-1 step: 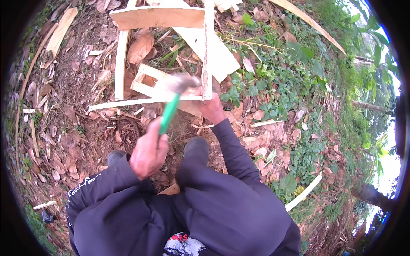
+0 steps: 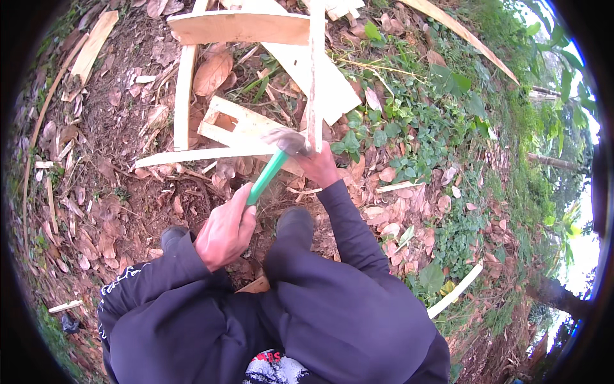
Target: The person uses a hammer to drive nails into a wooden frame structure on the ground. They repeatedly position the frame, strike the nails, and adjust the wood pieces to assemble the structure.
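Observation:
My left hand [image 2: 224,230] is closed around the green handle of a hammer [image 2: 267,177]. The hammer's blurred metal head is at the near right corner of a pale wooden frame [image 2: 240,29], in front of my right hand. My right hand [image 2: 318,166] grips the frame at that corner, where an upright-looking strip meets the near strip. Some of its fingers lie hidden behind the wood and the hammer head. Beneath the near strip, a smaller wooden piece with a rectangular opening [image 2: 246,121] rests on the ground.
A wide pale board [image 2: 336,89] lies under the frame's right side. Loose wooden strips are scattered about, one at the far left [image 2: 94,45], one at the far right [image 2: 460,38] and a short one [image 2: 457,291] beside my right leg. Dry leaves and green plants cover the ground.
The hammer has swung rightward and slightly down, its head now at the frame's corner by my right hand. My left hand shifted slightly right; the frame moved very little.

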A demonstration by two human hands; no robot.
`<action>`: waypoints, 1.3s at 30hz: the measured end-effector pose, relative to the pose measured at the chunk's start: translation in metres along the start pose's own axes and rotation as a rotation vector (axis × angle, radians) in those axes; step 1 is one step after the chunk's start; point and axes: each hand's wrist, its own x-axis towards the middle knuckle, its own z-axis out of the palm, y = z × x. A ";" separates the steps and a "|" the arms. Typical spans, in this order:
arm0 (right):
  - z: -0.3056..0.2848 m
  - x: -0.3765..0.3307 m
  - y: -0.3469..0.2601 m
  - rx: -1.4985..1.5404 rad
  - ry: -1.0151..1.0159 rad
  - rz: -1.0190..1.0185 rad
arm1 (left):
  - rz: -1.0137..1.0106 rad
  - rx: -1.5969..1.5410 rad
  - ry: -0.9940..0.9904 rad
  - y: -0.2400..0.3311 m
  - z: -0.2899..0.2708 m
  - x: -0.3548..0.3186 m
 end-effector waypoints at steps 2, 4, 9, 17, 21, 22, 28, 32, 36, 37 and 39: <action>0.000 -0.001 0.003 0.042 -0.002 0.079 | -0.115 -0.047 0.029 0.008 -0.008 0.000; 0.002 -0.002 0.004 0.059 -0.007 0.030 | -0.066 -0.046 0.197 0.026 -0.025 0.010; 0.001 0.002 0.000 0.017 -0.014 -0.031 | -0.035 -0.016 0.138 0.024 -0.024 0.005; -0.004 0.001 -0.007 0.000 -0.071 -0.019 | -0.198 0.008 0.257 0.046 -0.077 0.007; -0.006 -0.005 -0.021 0.296 0.010 0.083 | -0.276 -0.259 0.511 0.023 -0.096 -0.014; -0.009 -0.008 -0.023 0.410 0.044 0.130 | -0.284 -0.298 0.602 0.016 -0.095 -0.017; -0.018 -0.016 -0.041 0.631 0.085 0.254 | -0.424 -0.274 0.748 -0.018 -0.108 -0.051; -0.017 -0.023 -0.044 0.609 0.141 0.289 | -0.474 -0.276 0.774 -0.033 -0.115 -0.060; -0.019 -0.023 -0.050 0.632 0.151 0.321 | -0.470 -0.243 0.782 -0.043 -0.126 -0.067; -0.021 -0.024 -0.046 0.625 0.147 0.284 | -0.462 -0.228 0.794 -0.043 -0.128 -0.064; -0.022 -0.024 -0.044 0.617 0.163 0.270 | -0.464 -0.185 0.809 -0.046 -0.134 -0.058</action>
